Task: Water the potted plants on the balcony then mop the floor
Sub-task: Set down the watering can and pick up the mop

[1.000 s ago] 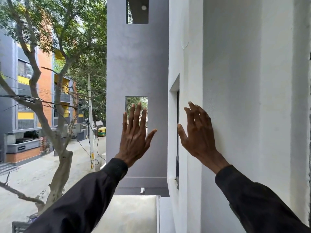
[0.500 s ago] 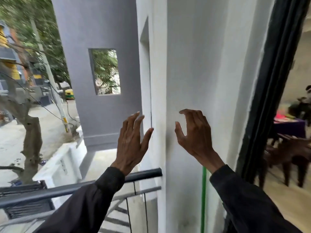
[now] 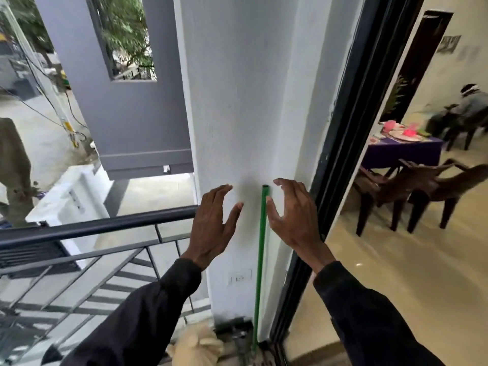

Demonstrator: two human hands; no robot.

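A thin green mop handle (image 3: 260, 254) leans upright against the white wall pillar (image 3: 237, 101), its top at hand height and its foot on the floor. My right hand (image 3: 291, 215) hovers just right of the handle's top, fingers loosely curved, thumb close to the pole but not gripping it. My left hand (image 3: 214, 223) is raised left of the handle, fingers relaxed, holding nothing. Both arms wear dark sleeves. No potted plant on the balcony is in view.
A black balcony railing (image 3: 97, 225) runs along the left, with the street below. A pale tied sack (image 3: 198, 344) lies at the pillar's foot. A black door frame (image 3: 340, 159) opens right onto a room with brown chairs (image 3: 388, 188), a purple-clothed table (image 3: 401, 151) and a seated person (image 3: 464, 107).
My view has swung down and right from the street to the pillar and doorway. Both hands have dropped lower and closed in on the green handle's top.
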